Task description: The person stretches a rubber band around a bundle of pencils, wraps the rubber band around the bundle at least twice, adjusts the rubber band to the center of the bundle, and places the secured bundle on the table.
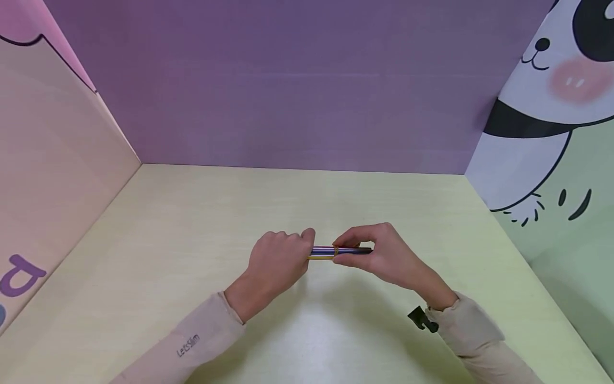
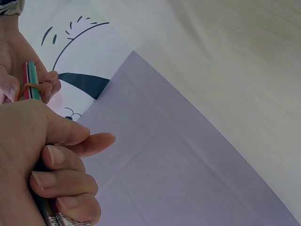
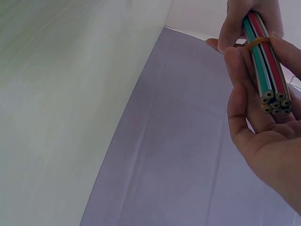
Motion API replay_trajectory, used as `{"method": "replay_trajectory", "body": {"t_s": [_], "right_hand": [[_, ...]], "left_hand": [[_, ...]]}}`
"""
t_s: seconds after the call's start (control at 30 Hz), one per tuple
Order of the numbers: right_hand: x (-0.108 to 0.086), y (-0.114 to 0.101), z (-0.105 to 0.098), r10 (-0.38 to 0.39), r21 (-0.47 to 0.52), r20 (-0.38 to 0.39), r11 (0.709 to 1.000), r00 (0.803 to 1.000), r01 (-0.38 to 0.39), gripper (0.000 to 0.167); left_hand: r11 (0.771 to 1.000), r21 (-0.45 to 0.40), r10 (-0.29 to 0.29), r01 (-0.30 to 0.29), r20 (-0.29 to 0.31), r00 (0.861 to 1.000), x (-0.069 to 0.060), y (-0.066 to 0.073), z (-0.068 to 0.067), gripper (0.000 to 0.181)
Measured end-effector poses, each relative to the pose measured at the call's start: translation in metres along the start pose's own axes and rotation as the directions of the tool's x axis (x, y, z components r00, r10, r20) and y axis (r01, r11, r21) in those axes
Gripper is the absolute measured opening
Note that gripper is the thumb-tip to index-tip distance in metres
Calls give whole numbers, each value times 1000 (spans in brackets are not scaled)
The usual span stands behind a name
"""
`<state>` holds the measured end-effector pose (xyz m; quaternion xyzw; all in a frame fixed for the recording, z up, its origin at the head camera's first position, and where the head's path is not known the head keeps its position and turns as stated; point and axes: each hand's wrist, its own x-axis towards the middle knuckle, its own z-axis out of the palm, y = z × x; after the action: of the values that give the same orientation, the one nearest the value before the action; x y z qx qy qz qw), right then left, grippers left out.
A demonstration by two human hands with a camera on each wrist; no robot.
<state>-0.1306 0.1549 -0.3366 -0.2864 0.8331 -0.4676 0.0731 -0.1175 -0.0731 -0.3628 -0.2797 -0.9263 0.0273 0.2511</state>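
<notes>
A bundle of pencils (image 1: 321,250) lies level between the two hands, above the table. My left hand (image 1: 280,258) grips one end, fingers curled round it; in the left wrist view dark, patterned pencil parts (image 2: 49,212) show below the curled fingers. A yellowish rubber band (image 3: 258,42) circles the bundle. The thumb and fingertips of my right hand (image 1: 390,258) pinch at this band from both sides. Green and red pencil sides (image 3: 269,66) and several blunt, unsharpened ends (image 3: 276,103) show in the right wrist view, the ends over the right palm.
Beneath the hands spreads a pale wood-grain table (image 1: 230,208). A purple panel (image 1: 307,96) stands at the back, a pink panel (image 1: 53,170) on the left and a panda-printed panel (image 1: 542,154) on the right. A black clip (image 1: 423,320) is by the right cuff.
</notes>
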Motion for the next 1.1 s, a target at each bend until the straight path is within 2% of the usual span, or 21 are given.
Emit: {"method": "replay_trajectory", "body": {"t_s": [0.07, 0.3, 0.5, 0.63, 0.7, 0.9, 1.0, 1.1], "right_hand": [[0, 1, 2, -3, 0, -3, 1000, 1000, 3, 16], [4, 0, 13, -82, -16, 90, 996, 993, 84, 18], [0, -5, 0, -65, -87, 103, 993, 993, 74, 27], [-2, -6, -10, -61, -111, 92, 991, 994, 72, 20], [-3, -6, -10, -71, -108, 101, 991, 992, 82, 15], [-1, -1, -2, -84, -121, 162, 987, 983, 104, 13], [-1, 1, 2, -93, -121, 164, 986, 982, 113, 11], [0, 0, 7, -109, -102, 178, 987, 978, 128, 10]], "left_hand": [[1000, 7, -2, 2, 2, 1000, 0, 1, 1, 26], [997, -63, 41, -40, 17, 999, 0, 11, 5, 23], [997, -73, 13, -12, 17, 1000, 1, 8, 3, 22], [997, -78, -20, 19, -8, 1000, 2, 3, -1, 27], [996, -82, -18, 17, -9, 1000, 2, 3, -1, 28], [999, -27, 41, -41, 5, 999, -2, 13, 1, 24], [999, 15, 34, -34, 7, 999, -4, 17, 2, 26], [999, -3, 40, -40, 8, 999, -5, 21, 2, 25]]}}
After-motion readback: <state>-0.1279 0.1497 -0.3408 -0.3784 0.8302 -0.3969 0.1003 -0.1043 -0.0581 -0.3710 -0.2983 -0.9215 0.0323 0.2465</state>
